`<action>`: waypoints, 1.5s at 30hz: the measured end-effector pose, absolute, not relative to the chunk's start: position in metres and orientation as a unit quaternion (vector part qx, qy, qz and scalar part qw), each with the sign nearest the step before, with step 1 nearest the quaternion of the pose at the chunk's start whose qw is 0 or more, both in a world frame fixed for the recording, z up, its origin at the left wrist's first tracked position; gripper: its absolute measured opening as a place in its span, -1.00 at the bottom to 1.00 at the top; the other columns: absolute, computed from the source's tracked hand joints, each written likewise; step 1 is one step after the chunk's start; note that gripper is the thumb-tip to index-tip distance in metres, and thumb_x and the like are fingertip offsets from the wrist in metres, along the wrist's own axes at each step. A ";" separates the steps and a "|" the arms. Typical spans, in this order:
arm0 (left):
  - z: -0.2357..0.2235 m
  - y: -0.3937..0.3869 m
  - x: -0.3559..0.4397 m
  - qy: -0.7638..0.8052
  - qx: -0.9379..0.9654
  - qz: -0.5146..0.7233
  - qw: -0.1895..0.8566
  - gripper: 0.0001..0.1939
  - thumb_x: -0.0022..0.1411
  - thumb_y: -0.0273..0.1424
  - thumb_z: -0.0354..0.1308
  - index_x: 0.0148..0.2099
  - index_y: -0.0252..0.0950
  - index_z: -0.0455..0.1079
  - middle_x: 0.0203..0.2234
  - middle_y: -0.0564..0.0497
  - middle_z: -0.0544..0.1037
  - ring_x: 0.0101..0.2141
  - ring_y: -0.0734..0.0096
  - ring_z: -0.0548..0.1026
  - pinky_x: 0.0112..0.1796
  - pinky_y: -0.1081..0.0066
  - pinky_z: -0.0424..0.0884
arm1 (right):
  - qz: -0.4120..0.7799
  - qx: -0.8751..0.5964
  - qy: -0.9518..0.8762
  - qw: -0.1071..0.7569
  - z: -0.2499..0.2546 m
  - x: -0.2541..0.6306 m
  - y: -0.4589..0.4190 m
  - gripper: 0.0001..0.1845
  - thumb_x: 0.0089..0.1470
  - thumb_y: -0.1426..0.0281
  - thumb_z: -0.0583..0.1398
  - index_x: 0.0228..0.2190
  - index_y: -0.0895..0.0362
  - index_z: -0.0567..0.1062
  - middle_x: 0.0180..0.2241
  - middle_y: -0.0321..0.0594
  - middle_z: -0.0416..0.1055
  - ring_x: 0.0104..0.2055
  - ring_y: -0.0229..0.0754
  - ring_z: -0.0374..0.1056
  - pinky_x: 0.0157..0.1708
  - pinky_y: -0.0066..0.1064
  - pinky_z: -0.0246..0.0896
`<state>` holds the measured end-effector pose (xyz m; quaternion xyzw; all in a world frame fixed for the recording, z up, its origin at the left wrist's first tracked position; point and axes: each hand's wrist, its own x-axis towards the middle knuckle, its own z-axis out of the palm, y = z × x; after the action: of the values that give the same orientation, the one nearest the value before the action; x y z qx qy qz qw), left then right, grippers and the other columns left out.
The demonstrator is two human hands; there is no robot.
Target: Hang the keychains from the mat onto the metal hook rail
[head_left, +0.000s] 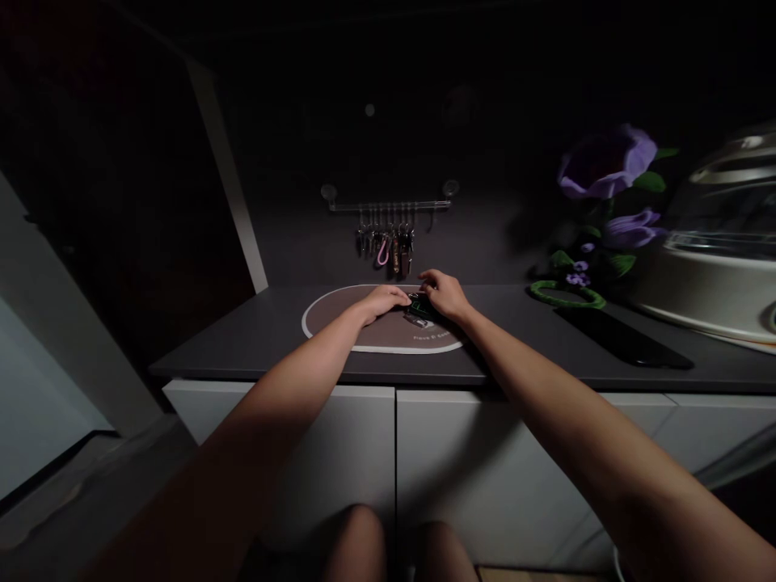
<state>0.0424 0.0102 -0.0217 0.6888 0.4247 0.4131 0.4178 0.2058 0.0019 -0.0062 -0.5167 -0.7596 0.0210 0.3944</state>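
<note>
Both of my hands meet over a brown oval mat with a white rim (pixel 327 345) on the counter. Between them lies a dark keychain with green markings (pixel 419 305), and a small shiny metal piece (pixel 418 322) rests just below it. My left hand (pixel 384 303) has its fingers pressed together, the tips at the keychain's left side. My right hand (pixel 445 294) curls over the keychain from the right, thumb and bent forefinger at its upper edge. The palm hides part of the keychain.
On the dark wall, a clear hook rail (pixel 388 207) carries several hanging keys (pixel 397 252). To the right stand purple flowers (pixel 612 166) with a green ring base (pixel 567 294), a black flat object (pixel 627 338) and a large white appliance (pixel 715 283). White cabinet doors (pixel 339 436) are below.
</note>
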 end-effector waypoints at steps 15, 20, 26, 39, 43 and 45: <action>-0.012 0.009 0.043 0.310 0.527 0.517 0.599 -0.93 -0.16 -0.52 0.19 -0.50 -0.38 0.38 -0.59 0.04 0.44 -0.50 0.53 0.36 -0.36 0.44 0.23 | 0.033 -0.490 -0.764 0.418 -0.002 0.203 -0.005 -0.69 -0.01 0.48 0.05 -0.19 0.15 0.43 -0.25 -0.18 0.45 -0.21 -0.24 0.33 -0.14 -0.40 0.16; -0.009 0.006 0.043 0.294 0.521 0.531 0.600 -0.84 -0.15 -0.46 0.27 -0.45 -0.39 0.38 -0.54 0.03 0.45 -0.46 0.54 0.39 -0.31 0.43 0.23 | 0.048 -0.457 -0.768 0.446 0.002 0.201 -0.011 -0.72 0.05 0.32 0.04 -0.23 0.13 0.45 -0.25 -0.19 0.45 -0.22 -0.24 0.33 -0.17 -0.39 0.17; -0.005 0.007 0.041 0.289 0.513 0.570 0.573 -0.82 -0.14 -0.40 0.28 -0.45 -0.36 0.37 -0.56 0.07 0.45 -0.47 0.58 0.37 -0.34 0.49 0.22 | 0.054 -0.419 -0.784 0.455 0.003 0.198 -0.015 -0.61 -0.08 0.23 0.16 -0.21 0.18 0.42 -0.27 -0.15 0.41 -0.32 -0.27 0.31 -0.26 -0.41 0.20; 0.004 0.008 0.034 0.323 0.575 0.586 0.472 -0.71 -0.07 -0.21 0.22 -0.44 -0.37 0.38 -0.62 0.07 0.42 -0.58 0.58 0.31 -0.48 0.50 0.18 | 0.011 -0.379 -0.777 0.502 0.006 0.198 -0.016 -0.75 0.03 0.28 0.07 -0.32 0.14 0.45 -0.30 -0.18 0.44 -0.23 -0.22 0.31 -0.18 -0.39 0.15; 0.007 0.007 0.033 0.331 0.599 0.584 0.437 -0.68 -0.07 -0.16 0.21 -0.48 -0.37 0.37 -0.62 0.06 0.41 -0.57 0.57 0.30 -0.46 0.49 0.18 | 0.041 -0.392 -0.739 0.547 0.007 0.201 -0.013 -0.71 0.03 0.23 0.05 -0.36 0.15 0.46 -0.35 -0.17 0.44 -0.33 -0.24 0.32 -0.26 -0.40 0.18; 0.008 0.007 0.033 0.324 0.607 0.585 0.430 -0.67 -0.07 -0.15 0.21 -0.49 -0.36 0.37 -0.60 0.05 0.42 -0.54 0.56 0.31 -0.43 0.49 0.20 | 0.089 -0.400 -0.713 0.568 0.005 0.202 -0.008 -0.67 0.01 0.19 0.04 -0.35 0.16 0.45 -0.41 -0.20 0.43 -0.42 -0.26 0.30 -0.34 -0.42 0.19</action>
<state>0.0331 0.0068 0.0079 0.6068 0.3239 0.5846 0.4303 0.2022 -0.0084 0.0053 -0.4003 -0.7135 0.0888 0.5682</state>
